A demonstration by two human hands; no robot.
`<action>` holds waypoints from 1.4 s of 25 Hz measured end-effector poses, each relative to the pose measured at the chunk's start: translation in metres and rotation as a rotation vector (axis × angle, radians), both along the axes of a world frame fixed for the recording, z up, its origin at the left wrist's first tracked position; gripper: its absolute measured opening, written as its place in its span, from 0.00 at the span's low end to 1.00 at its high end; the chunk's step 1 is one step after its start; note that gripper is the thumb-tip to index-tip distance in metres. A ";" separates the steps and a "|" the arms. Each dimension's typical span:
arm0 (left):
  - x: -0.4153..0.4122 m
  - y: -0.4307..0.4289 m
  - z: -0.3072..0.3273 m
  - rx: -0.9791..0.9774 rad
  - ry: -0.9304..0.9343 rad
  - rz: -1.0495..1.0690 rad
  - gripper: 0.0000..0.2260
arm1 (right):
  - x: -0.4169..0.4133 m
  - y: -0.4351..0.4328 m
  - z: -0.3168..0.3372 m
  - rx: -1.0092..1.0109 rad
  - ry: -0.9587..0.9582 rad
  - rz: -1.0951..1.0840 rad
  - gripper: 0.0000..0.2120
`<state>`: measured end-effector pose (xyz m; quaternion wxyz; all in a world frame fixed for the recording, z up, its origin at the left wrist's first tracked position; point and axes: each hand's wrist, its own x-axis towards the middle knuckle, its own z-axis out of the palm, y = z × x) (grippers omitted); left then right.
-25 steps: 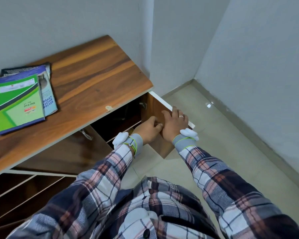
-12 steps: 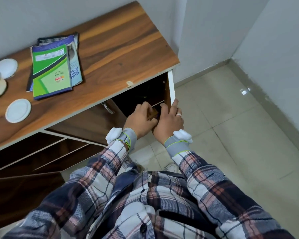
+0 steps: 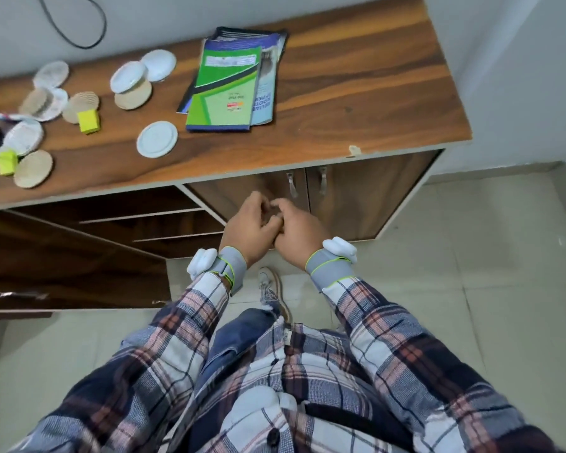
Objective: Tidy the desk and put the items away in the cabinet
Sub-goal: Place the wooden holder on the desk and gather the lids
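Both hands are in front of the cabinet, below the desk edge. The left hand (image 3: 247, 228) and right hand (image 3: 303, 235) touch each other, fingers loosely curled; no item is visible in either.

Just behind them, the two right-hand doors (image 3: 356, 197) are closed, handles (image 3: 291, 184) side by side. To the left, a door (image 3: 72, 273) stands open, exposing bare shelves (image 3: 138, 217).

On the desk (image 3: 356, 93) lie a stack of booklets (image 3: 226, 89), scattered white lids (image 3: 157, 138), tan discs (image 3: 33, 168) and two yellow blocks (image 3: 88, 120).

Judged step: between loads, with most items not yet put away. The next move calls for raising the hands to the desk, gathering one group (the booklets are nearest) and placing it on a shelf in the open compartment.
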<state>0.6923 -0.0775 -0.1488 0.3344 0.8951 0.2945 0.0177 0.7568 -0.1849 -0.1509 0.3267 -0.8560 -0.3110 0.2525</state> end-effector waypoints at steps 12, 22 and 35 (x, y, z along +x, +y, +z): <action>-0.014 0.128 0.008 -0.138 -0.180 0.049 0.08 | -0.012 0.129 0.037 -0.059 -0.183 0.008 0.16; -0.074 0.270 0.029 -0.116 -0.295 0.199 0.09 | -0.050 0.283 0.044 0.027 -0.299 0.164 0.19; -0.108 0.356 0.032 -0.090 -0.220 0.426 0.08 | -0.062 0.392 0.036 0.091 -0.275 0.378 0.18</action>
